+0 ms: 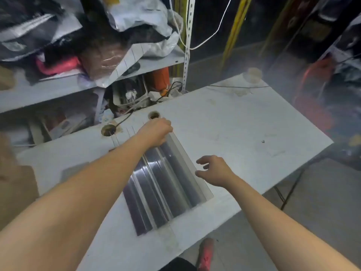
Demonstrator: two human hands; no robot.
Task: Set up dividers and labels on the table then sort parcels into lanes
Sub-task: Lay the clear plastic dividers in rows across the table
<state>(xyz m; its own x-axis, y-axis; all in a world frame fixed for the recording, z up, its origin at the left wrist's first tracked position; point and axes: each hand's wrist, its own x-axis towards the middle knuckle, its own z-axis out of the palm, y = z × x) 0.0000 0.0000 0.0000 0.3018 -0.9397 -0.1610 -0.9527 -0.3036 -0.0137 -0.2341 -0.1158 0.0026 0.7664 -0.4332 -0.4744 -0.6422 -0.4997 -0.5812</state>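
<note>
Fingers (167, 128) on the left hand (156, 132) are curled down tight around the far end of the dividers (162, 182), so that hand's got a proper grip on them. They're a bunch of long shiny grey-clear strips lying flat and side by side, overlapping a bit, and running diagonally across the white table (234, 124) from its near edge up toward the back. The right hand (214, 171) hovers just beside the right edge of the strips, fingers loosely spread and a little bent, holding nothing, and I can't tell if it's actually touching the table. Just past the left knuckles there are two round holes (154, 115) cut in the tabletop, with a thin black cable (125, 118) going into the left one. Behind the table is a grey metal shelf (58, 89) stuffed with crumpled plastic bags (140, 22). Brown cardboard box (15, 192) sits at the left edge, and a red shoe (206, 253) is on the floor below.
</note>
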